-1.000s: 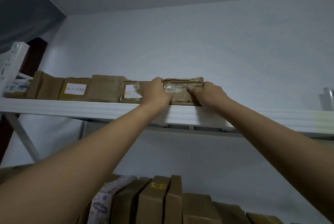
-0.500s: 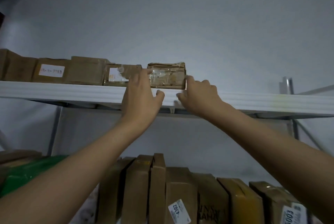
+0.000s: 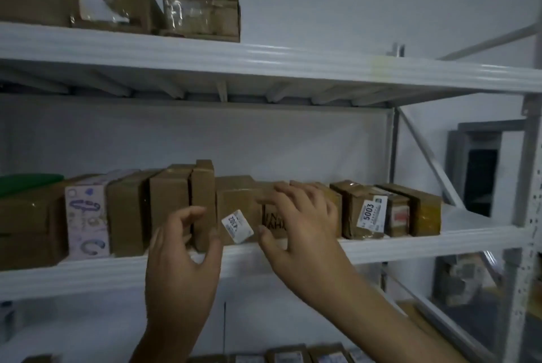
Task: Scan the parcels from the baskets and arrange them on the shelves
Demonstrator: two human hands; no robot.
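Two bare hands hang in front of the middle shelf (image 3: 410,245) of a white metal rack, and neither has hold of anything. The left hand (image 3: 181,268) has its fingers loosely curled and spread, close before a narrow upright cardboard box (image 3: 203,201). The right hand (image 3: 302,233) is splayed wide, its fingers in front of a brown box with dark printed lettering (image 3: 272,223); whether they touch it cannot be told. Between the hands shows a tilted white label (image 3: 237,226) on a neighbouring box. Farther right on the same shelf stands a taped parcel with a label reading 5003 (image 3: 371,214). On the top shelf (image 3: 293,65) a tape-wrapped parcel (image 3: 202,13) rests at the right end of its row, just beside a box with a white label (image 3: 111,7).
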